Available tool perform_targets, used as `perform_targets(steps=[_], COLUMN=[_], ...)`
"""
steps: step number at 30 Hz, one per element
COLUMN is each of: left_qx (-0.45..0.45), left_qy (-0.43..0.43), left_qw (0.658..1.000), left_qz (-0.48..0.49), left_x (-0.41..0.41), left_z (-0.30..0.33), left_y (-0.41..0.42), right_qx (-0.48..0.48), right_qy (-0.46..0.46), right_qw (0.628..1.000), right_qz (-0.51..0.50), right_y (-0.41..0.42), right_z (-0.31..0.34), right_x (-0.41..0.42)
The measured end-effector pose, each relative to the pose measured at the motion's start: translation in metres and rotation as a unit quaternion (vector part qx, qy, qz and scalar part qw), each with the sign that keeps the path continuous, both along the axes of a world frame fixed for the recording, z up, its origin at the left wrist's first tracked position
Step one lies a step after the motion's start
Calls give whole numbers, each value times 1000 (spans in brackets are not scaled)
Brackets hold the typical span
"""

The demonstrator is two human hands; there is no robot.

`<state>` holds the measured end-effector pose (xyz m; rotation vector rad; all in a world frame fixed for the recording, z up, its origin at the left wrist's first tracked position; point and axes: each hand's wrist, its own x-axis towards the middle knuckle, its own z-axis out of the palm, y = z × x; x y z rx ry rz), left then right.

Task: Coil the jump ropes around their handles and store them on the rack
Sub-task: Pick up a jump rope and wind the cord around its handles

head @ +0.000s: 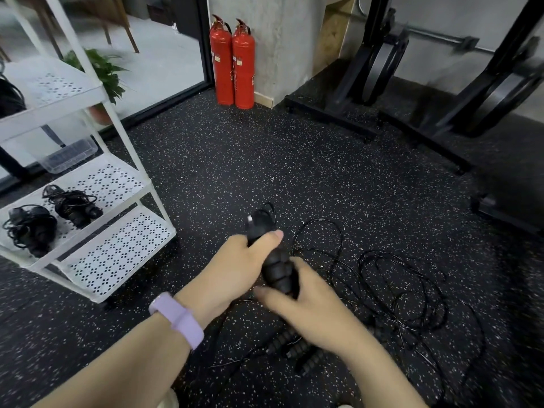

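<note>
While gripped: handles (275, 260) between left hand (235, 266) and right hand (309, 307).

Floor (265, 160): black, white-speckled. Rack (112, 187): white, shelves with diamond-dot perforation pattern. Jump ropes on floor (397, 290): black. Held handles (278, 269): black, ribbed. Coiled ropes on rack (72, 204): black. Wristband (178, 318): lilac. Fire extinguishers (232, 63): red. Plant (103, 72): green.

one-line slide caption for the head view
Both hands grip black ribbed jump-rope handles beside a white perforated metal rack.
</note>
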<state>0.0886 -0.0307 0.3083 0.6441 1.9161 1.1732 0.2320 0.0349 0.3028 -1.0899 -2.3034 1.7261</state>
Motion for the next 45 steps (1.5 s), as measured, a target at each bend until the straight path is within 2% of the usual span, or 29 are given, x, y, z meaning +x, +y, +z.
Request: perform_targets(steps=[1, 3, 5, 7, 9, 11, 12, 14, 16, 17, 18, 19, 21, 24, 25, 28, 30, 32, 33, 35, 37, 38, 39, 41, 42, 43, 45], left_qx=[21, 64, 91, 123, 136, 117, 102, 78, 36, 7, -21, -40, -58, -55, -50, -56, -44, -19, -4, 43, 83, 94, 107, 139, 148, 151, 143], left_qy=[-35, -92, -131, -161, -157, -113, -93, -89, -87, -70, -40, -15, -19, -147, -156, -82, -41, -22, -18, -44, -99, -119, -133, -157, -159, -151, -135], left_qw=[999, 993, 985, 976, 974, 981, 985, 988, 992, 994, 996, 996, 995, 986, 986, 995, 998, 1000, 1000, 996, 988, 985, 981, 973, 970, 970, 973], left_qz=[-8, -40, -58, -76, -95, -103, -105, -99, -83, -79, -78, -80, -82, -47, -38, -5, 5, -7, -20, -59, -84, -87, -89, -98, -107, -116, -124], left_x=[0, 0, 2, 2, 1, -2, -5, -9, -11, -12, -12, -12, -10, -7, -7, -5, -6, -8, -10, -10, -8, -7, -6, -5, -5, -5, -7], left_z=[4, 9, 13, 14, 15, 15, 14, 9, 5, 3, -1, -3, -2, 5, 6, 3, 0, -3, -1, 3, 7, 9, 9, 9, 11, 12, 14], left_y=[1, 1, 1, 1, 0, -2, -3, -3, -3, -4, -4, -4, -2, 1, 2, 4, 3, 2, 1, -1, -2, -2, -3, -3, -3, -3, -2], right_qx=[-89, -252, -381, -504, -584, -592, -574, -487, -306, -189, -77, 13, 110, 218, 254, 350, 373, 323, 262, 105, -113, -243, -364, -537, -582, -602, -581], right_qy=[36, 110, 150, 173, 187, 186, 177, 154, 107, 68, 27, -8, -45, -89, -100, -120, -117, -87, -61, -14, 53, 97, 138, 176, 185, 191, 196], right_qw=[995, 960, 912, 846, 789, 784, 799, 859, 943, 977, 994, 998, 991, 972, 962, 929, 920, 941, 962, 994, 990, 964, 920, 825, 792, 775, 790], right_qz=[-21, -50, -36, 9, 32, 26, 12, -39, -69, -69, -67, -64, -61, -29, -19, 2, 23, 43, 35, -21, -59, -50, -35, -16, -9, -2, 10], right_y=[5, 15, 20, 20, 20, 22, 22, 22, 20, 19, 18, 18, 15, 6, 2, -8, -13, -12, -8, 6, 18, 21, 21, 21, 20, 20, 21], right_z=[2, 3, 6, 6, 4, 3, 4, 3, 0, -1, -3, -5, -7, -11, -12, -13, -15, -12, -9, -2, 3, 5, 9, 13, 14, 14, 13], right_x=[4, 10, 12, 12, 11, 9, 7, 5, 3, 3, 3, 2, 1, 0, -2, -8, -10, -7, -4, 3, 8, 11, 12, 15, 14, 14, 12])
